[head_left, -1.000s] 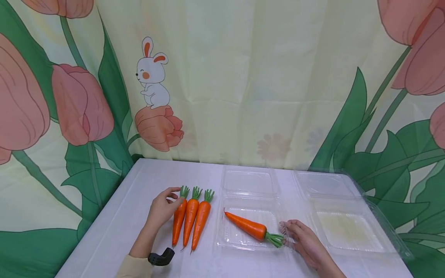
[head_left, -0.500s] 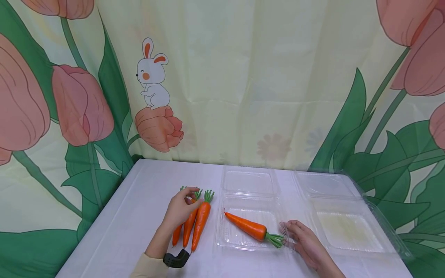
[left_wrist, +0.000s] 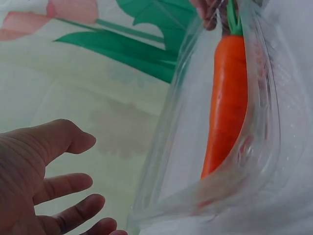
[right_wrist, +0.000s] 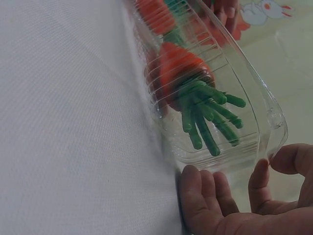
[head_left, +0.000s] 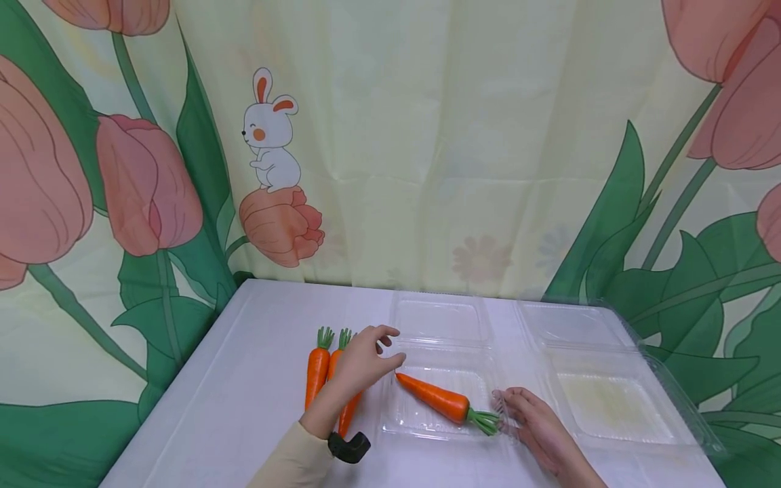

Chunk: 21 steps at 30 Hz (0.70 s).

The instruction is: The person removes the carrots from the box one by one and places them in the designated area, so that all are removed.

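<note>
A carrot (head_left: 436, 398) with green stalks lies slantwise inside a clear plastic clamshell box (head_left: 405, 421), whose lid (head_left: 436, 318) is folded back behind it. At the box's right side, my right hand (head_left: 533, 423) pinches the rim between thumb and finger; the right wrist view shows this grip (right_wrist: 269, 159) beside the carrot's green stalks (right_wrist: 208, 110). My left hand (head_left: 363, 362) hovers by the box's left edge, with thumb and fingers apart and nothing between them. Three more carrots lie left of the box; my left hand and forearm partly cover the middle carrot (head_left: 333, 362) and the right carrot (head_left: 348, 415).
A second clear clamshell box (head_left: 616, 407) lies unfolded on the right of the white-covered table (head_left: 244, 379). The leftmost carrot (head_left: 316, 373) is mostly uncovered. Behind the table hangs a curtain (head_left: 390, 149) printed with tulips and a rabbit.
My left hand has passed rightward over the three carrots to the box's left edge, holding nothing. My right hand keeps its place on the rim, and the box has not moved.
</note>
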Each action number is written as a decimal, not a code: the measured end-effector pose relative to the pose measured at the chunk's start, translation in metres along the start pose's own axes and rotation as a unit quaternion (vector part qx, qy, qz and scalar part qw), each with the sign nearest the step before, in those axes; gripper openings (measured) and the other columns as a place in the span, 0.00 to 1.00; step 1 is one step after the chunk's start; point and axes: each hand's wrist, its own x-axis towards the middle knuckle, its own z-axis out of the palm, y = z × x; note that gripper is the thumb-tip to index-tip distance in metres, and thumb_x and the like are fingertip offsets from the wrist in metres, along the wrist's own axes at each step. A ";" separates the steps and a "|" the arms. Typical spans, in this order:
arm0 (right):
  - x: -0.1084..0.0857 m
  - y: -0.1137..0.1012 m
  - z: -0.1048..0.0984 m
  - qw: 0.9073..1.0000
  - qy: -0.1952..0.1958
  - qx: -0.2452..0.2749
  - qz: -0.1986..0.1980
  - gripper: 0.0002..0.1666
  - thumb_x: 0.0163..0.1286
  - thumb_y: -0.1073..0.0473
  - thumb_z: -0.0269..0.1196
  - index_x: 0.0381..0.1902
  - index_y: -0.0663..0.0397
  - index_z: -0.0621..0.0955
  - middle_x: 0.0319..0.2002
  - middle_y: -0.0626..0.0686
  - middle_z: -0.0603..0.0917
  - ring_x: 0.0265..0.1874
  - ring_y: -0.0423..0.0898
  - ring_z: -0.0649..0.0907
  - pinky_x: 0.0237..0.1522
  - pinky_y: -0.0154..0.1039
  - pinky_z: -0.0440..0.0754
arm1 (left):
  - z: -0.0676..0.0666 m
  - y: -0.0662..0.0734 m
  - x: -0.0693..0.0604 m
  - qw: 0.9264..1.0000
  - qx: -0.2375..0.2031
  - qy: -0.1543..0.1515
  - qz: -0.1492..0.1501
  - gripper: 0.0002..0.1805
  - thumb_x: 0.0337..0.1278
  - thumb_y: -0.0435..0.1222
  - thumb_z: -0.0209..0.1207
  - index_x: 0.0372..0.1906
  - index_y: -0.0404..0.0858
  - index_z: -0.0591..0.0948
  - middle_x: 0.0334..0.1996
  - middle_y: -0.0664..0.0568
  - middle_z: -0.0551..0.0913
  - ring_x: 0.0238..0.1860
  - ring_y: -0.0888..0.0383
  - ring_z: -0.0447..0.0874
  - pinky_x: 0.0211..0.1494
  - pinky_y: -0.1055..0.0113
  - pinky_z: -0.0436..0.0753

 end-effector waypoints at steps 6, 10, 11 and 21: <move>0.000 0.000 0.000 1.000 0.001 0.000 -0.003 0.14 0.82 0.56 0.50 0.51 0.64 0.73 0.59 0.58 0.81 0.55 0.46 0.80 0.53 0.49 0.86 | 0.018 0.014 -0.001 0.999 0.006 -0.024 0.021 0.25 0.55 0.47 0.71 0.58 0.46 0.84 0.47 0.48 0.84 0.44 0.53 0.80 0.40 0.63 0.80; 0.001 0.000 0.000 1.000 0.005 -0.003 -0.003 0.15 0.82 0.56 0.50 0.51 0.64 0.73 0.60 0.58 0.80 0.56 0.46 0.79 0.53 0.50 0.86 | 0.032 0.023 -0.005 0.999 0.010 -0.046 0.026 0.25 0.55 0.49 0.72 0.57 0.49 0.84 0.48 0.51 0.84 0.47 0.52 0.81 0.42 0.64 0.81; 0.001 0.001 0.000 1.000 0.005 -0.002 -0.003 0.15 0.82 0.56 0.50 0.51 0.64 0.73 0.60 0.58 0.80 0.56 0.46 0.79 0.53 0.50 0.86 | 0.035 0.025 -0.006 0.998 0.014 -0.050 0.031 0.24 0.54 0.49 0.72 0.57 0.49 0.84 0.48 0.52 0.84 0.47 0.52 0.82 0.42 0.64 0.81; 0.001 0.000 0.000 1.000 0.003 -0.005 -0.002 0.15 0.82 0.56 0.50 0.52 0.64 0.72 0.61 0.60 0.79 0.56 0.46 0.79 0.52 0.49 0.86 | 0.056 0.038 -0.010 0.988 0.058 -0.108 0.090 0.27 0.51 0.44 0.75 0.59 0.50 0.85 0.51 0.53 0.82 0.51 0.55 0.78 0.47 0.66 0.81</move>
